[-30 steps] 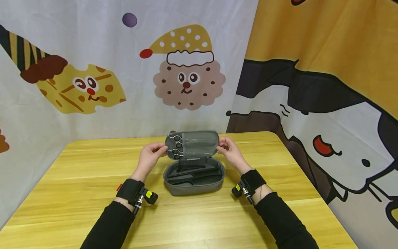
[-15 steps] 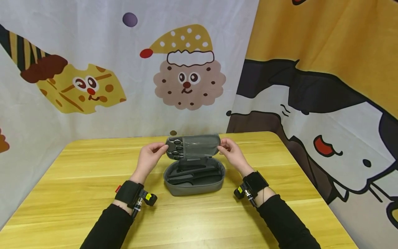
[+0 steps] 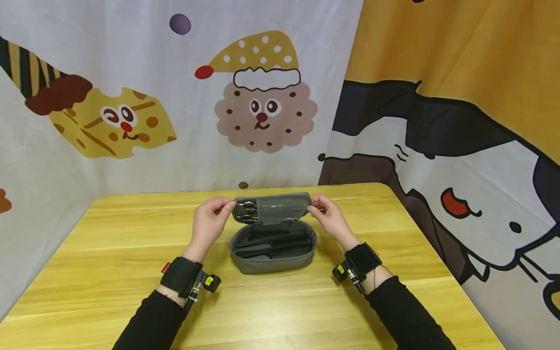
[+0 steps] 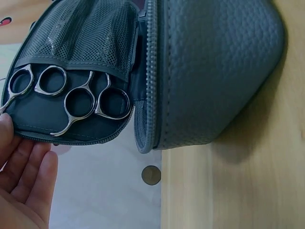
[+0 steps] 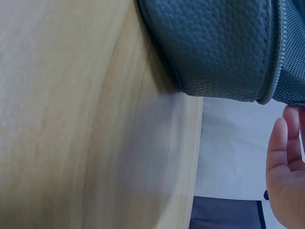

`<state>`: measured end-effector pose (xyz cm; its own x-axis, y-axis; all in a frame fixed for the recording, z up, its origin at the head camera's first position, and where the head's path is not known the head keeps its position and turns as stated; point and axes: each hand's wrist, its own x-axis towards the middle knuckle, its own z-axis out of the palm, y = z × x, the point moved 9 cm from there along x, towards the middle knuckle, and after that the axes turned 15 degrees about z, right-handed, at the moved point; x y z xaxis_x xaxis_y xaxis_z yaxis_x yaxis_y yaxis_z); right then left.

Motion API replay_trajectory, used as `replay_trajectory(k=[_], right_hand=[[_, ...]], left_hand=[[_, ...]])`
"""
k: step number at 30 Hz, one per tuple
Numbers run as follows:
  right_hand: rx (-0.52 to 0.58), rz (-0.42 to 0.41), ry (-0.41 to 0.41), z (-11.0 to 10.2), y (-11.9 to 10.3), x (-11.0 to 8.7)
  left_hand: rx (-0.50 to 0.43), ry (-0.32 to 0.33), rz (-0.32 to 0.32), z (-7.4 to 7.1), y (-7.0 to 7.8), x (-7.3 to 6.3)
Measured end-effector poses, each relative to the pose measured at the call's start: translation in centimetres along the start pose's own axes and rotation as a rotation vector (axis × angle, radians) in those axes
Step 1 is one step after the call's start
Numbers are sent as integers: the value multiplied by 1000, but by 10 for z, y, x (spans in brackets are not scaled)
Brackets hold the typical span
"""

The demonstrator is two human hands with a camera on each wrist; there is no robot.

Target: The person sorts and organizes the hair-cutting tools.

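Observation:
A grey zip case point(image 3: 273, 265) stands unzipped on the table, its lid point(image 3: 284, 206) raised at the back. My left hand point(image 3: 207, 221) pinches the lid's left edge between thumb and fingers. At the opposite edge, my right hand point(image 3: 330, 218) pinches the lid's right end. Inside the lid, scissors point(image 4: 79, 102) are tucked into a mesh pocket point(image 4: 78, 36), with their metal finger rings sticking out; the blades are hidden in the mesh. Several long black tools point(image 3: 275, 245) lie in the case's lower half. In the right wrist view, the fingertips touch the lid's zipped rim.
The case rests on a yellow wood-grain table point(image 3: 131, 253), towards its far edge. Behind hangs a white curtain point(image 3: 131, 48) with cartoon prints, and a yellow one point(image 3: 459, 48) is at the right. Both wrists wear black straps with small cameras.
Both hands have tilted the lid forward over the case, and its top edge is lower. The mesh and scissors look more foreshortened. The case's base stays where it was.

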<state>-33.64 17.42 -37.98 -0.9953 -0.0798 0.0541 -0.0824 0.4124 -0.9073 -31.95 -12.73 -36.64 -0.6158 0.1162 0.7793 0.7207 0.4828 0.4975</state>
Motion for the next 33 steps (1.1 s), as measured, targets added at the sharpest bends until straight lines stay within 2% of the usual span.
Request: replay_trajectory(k=[3, 9, 14, 17, 21, 24, 29, 33], right_hand=[[-11, -8, 3, 0, 0, -1], [-59, -36, 44, -2, 25, 11], [-107, -85, 53, -3, 29, 10], [-115, -112, 36, -3, 28, 7], [-139, -134, 22, -3, 29, 4], [-147, -135, 13, -2, 30, 3], [-141, -141, -11, -1, 28, 1], [-146, -137, -38, 1, 30, -1]], left_hand=[[19, -1, 18, 0, 1, 0], [36, -15, 74, -1, 6, -2], [-36, -9, 151, -3, 9, -8], [-163, -7, 213, 7, -16, -23], [-193, -46, 226, 7, -15, -27], [-111, -95, 182, -3, 11, -18], [-85, -161, 156, -3, 10, -20], [-82, -193, 196, -1, 12, -24]])
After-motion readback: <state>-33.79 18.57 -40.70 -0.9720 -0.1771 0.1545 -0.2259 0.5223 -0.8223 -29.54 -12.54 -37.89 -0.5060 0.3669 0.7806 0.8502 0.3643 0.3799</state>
